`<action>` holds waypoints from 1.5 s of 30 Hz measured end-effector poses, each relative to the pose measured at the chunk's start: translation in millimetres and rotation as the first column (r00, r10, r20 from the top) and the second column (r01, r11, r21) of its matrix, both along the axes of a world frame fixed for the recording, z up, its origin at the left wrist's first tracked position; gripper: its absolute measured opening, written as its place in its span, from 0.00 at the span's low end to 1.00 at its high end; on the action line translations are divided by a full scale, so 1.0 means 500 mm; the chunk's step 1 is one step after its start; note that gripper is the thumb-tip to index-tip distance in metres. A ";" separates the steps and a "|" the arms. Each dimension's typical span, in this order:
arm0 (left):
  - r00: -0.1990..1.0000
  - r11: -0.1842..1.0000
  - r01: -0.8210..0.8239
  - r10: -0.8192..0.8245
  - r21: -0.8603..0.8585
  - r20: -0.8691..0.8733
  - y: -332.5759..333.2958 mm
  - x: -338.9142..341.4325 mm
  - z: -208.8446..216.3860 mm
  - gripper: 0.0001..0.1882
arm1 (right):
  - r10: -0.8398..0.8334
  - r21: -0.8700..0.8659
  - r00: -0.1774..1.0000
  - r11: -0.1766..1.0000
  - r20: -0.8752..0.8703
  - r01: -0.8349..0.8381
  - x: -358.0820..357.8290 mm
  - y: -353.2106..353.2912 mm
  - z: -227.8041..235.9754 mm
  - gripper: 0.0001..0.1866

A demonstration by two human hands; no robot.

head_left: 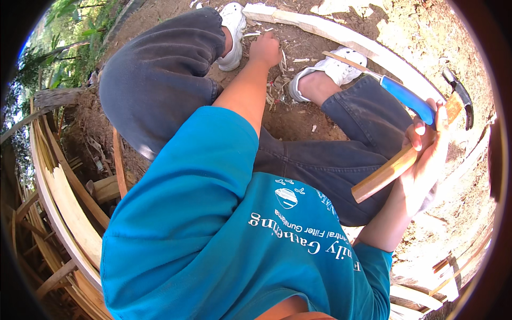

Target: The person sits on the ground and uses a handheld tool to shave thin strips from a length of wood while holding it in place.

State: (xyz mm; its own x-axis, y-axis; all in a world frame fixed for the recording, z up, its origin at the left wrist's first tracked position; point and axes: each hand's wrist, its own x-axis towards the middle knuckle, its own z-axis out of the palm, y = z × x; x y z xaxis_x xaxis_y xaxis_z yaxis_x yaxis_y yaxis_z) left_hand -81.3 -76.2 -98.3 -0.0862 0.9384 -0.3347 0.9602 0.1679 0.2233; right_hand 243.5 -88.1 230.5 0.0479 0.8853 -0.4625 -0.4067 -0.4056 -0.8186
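Observation:
My left hand (265,49) reaches down to the ground between my white shoes (337,65), among pale wood chips. Its fingers are curled, and whatever they may hold is hidden. On the right, my right hand (428,143) is closed around the wooden handle of a claw hammer (385,175). The hammer's dark head points away from me. The same hand also holds a tool with a blue handle (409,100), whose long narrow blade points left, over the right shoe. I cannot tell the kind of blade.
A long, pale squared timber (320,25) lies on the ground beyond my feet, curving to the right in this view. Stacked planks and sticks (72,208) stand at my left. More pale boards (416,296) lie at the lower right. Greenery grows at the far left.

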 end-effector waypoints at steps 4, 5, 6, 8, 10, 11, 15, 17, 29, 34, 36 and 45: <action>0.957 0.931 -0.268 0.227 0.248 0.182 0.028 0.007 -0.011 0.15 | -0.108 -0.023 0.993 0.994 0.047 0.110 -0.036 0.001 0.019 0.15; 0.938 0.900 -0.328 0.276 0.287 0.209 0.049 0.006 -0.002 0.14 | -0.130 -0.015 0.990 0.991 0.055 0.131 -0.042 0.003 0.021 0.15; 0.917 0.862 -0.387 0.322 0.326 0.238 0.070 0.002 0.006 0.12 | -0.086 -0.010 0.996 0.996 0.039 0.086 -0.036 0.003 0.019 0.15; 0.931 0.869 -0.364 0.326 0.335 0.165 0.100 -0.014 0.014 0.13 | 0.001 0.002 1.000 1.000 0.005 -0.001 -0.013 0.001 0.008 0.14; 0.948 0.900 -0.320 0.303 0.298 0.100 0.134 -0.033 0.021 0.13 | -0.028 0.017 0.999 0.999 -0.015 0.028 -0.006 0.000 -0.004 0.14; 0.956 0.920 -0.295 0.286 0.257 0.070 0.150 -0.048 0.025 0.13 | -0.038 0.023 0.999 0.999 -0.026 0.039 -0.005 0.001 -0.008 0.14; 0.960 0.952 -0.279 0.279 0.128 0.016 0.168 -0.061 0.039 0.13 | -0.034 0.015 0.999 0.999 -0.028 0.034 -0.011 0.000 -0.010 0.14; 0.968 0.956 -0.250 0.246 0.153 0.040 0.165 -0.070 0.034 0.13 | -0.021 0.015 0.999 1.000 -0.038 0.021 -0.005 -0.001 -0.017 0.14; 0.922 0.923 -0.384 0.385 -0.023 0.051 0.155 -0.075 0.046 0.14 | -0.024 0.051 0.999 0.998 0.031 0.023 -0.023 -0.001 -0.012 0.14; 0.920 0.921 -0.389 0.388 0.005 0.051 0.151 -0.092 0.010 0.17 | -0.046 0.047 0.999 0.998 0.015 0.045 -0.029 0.001 -0.009 0.15; 0.911 0.914 -0.406 0.406 -0.018 0.077 0.151 -0.074 0.060 0.19 | -0.052 0.066 0.998 0.997 0.032 0.050 -0.026 -0.002 -0.011 0.15; 0.941 0.942 -0.334 0.332 0.031 0.061 0.174 -0.079 0.030 0.21 | -0.042 0.057 0.997 0.998 0.066 0.038 -0.028 -0.002 -0.014 0.15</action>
